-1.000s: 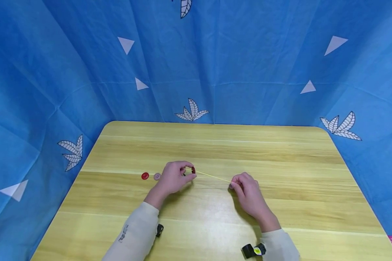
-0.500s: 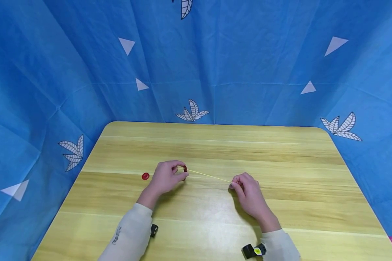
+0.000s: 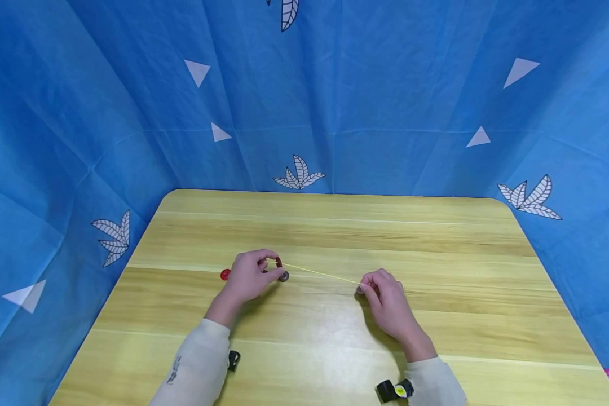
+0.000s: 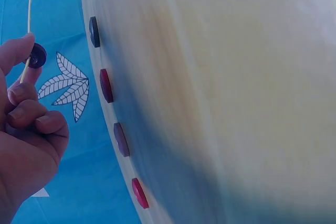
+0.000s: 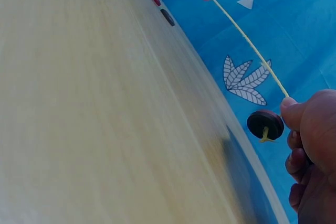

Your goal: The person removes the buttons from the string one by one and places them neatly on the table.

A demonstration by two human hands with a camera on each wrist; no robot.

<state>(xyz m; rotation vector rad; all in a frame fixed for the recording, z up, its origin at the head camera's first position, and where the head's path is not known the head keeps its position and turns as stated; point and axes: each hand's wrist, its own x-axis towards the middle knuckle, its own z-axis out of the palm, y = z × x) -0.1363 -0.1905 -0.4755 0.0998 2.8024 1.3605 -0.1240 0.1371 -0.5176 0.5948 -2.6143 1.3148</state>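
Note:
My left hand (image 3: 247,275) pinches a dark red button (image 3: 278,263) between thumb and fingertip. A thin yellow string (image 3: 325,274) passes through that button and runs taut to my right hand (image 3: 387,299), which pinches it. Just beyond the right fingertips hangs a dark round button (image 5: 265,124), with a yellow knot on its outer face. Both hands are held above the wooden table. In the left wrist view the left hand's button (image 4: 37,55) looks nearly black, and the other fingers of that hand are curled in.
Several loose buttons lie in a row on the table (image 3: 436,248): a dark one (image 4: 94,31), a red one (image 4: 106,85), a purple one (image 4: 121,139) and a second red one (image 4: 139,193). A blue curtain (image 3: 385,84) surrounds the table's back and sides.
My left hand has slid leftward with its button, lengthening the string between the hands. It now covers the purple button and reveals the dark one. The right hand stays in place.

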